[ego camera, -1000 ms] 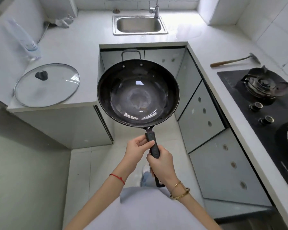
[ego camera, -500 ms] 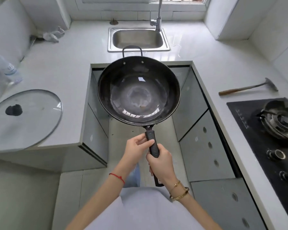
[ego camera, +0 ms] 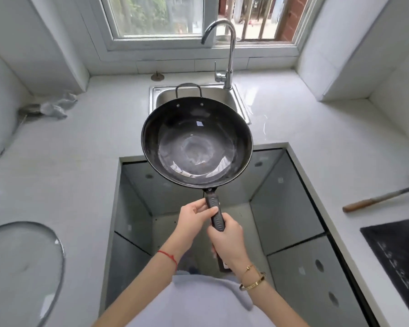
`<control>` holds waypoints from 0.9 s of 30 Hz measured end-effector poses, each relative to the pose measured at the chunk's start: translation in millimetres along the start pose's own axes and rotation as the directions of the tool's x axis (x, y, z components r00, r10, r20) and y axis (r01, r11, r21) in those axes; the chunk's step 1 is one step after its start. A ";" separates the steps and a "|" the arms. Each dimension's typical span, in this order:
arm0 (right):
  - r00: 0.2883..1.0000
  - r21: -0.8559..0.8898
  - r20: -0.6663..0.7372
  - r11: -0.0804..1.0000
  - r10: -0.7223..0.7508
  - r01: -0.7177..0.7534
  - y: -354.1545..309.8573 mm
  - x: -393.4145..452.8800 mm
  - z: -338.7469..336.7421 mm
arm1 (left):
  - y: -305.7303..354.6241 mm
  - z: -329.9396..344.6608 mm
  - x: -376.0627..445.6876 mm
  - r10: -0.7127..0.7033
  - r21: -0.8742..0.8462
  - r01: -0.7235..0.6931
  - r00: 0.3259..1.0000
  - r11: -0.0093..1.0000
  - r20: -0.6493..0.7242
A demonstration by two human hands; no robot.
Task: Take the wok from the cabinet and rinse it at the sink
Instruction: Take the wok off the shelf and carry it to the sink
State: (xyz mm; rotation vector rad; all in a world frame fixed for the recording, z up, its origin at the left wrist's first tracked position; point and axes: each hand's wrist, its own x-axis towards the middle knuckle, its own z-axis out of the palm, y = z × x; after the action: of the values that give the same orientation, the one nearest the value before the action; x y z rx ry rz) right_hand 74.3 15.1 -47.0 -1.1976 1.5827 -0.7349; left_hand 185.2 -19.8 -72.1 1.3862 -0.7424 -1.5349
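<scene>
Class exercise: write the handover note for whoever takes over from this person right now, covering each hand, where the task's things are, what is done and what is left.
Left hand: pinches the wok's handle near the pan.
Right hand: grips the handle lower down.
Wok: held level and upright in the air, its far edge over the sink; empty.
Faucet: no water visibly running.
Done: wok is out of the cabinet.
Left: lower it into the sink, turn on the water, rinse.

Bright window (ego camera: 161, 17) daylight, wide-angle distortion

No legible text, labels or numbers.
</scene>
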 end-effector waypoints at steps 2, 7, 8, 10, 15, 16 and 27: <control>1.000 0.019 0.006 1.000 0.009 -0.009 -15.6 31.5 6.6 | 16.6 -5.5 32.1 -0.011 0.000 0.011 1.000 1.000 0.001; 1.000 0.028 0.007 0.999 0.030 -0.030 -44.2 107.2 18.2 | 49.7 -12.8 106.2 -0.058 -0.006 0.058 0.998 0.998 0.011; 0.999 0.033 0.014 0.999 0.033 -0.034 -49.2 122.2 19.3 | 56.3 -12.0 120.2 -0.063 -0.008 0.063 0.998 0.998 0.005; 0.998 0.041 0.035 0.998 0.044 -0.045 -58.2 153.4 19.2 | 68.0 -8.2 148.7 -0.074 -0.009 0.074 0.997 0.997 -0.014; 0.995 0.023 0.088 0.999 0.043 -0.045 -73.6 235.3 11.8 | 91.1 6.1 223.6 -0.114 -0.018 0.113 0.990 0.993 -0.087; 0.995 0.010 0.094 0.999 0.039 -0.041 -76.5 252.0 9.4 | 96.1 9.7 238.0 -0.121 -0.034 0.118 0.988 0.992 -0.096; 0.982 -0.052 0.173 0.996 0.077 -0.069 -87.3 369.5 2.1 | 122.5 36.3 341.7 -0.227 -0.113 0.205 0.946 0.972 -0.232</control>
State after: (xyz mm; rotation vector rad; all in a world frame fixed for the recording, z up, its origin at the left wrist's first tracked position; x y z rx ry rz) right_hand 94.4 -360.8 -96.9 -1.1964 1.4960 -0.5341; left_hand 193.2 -383.3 -102.1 1.5956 -0.3771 -1.5074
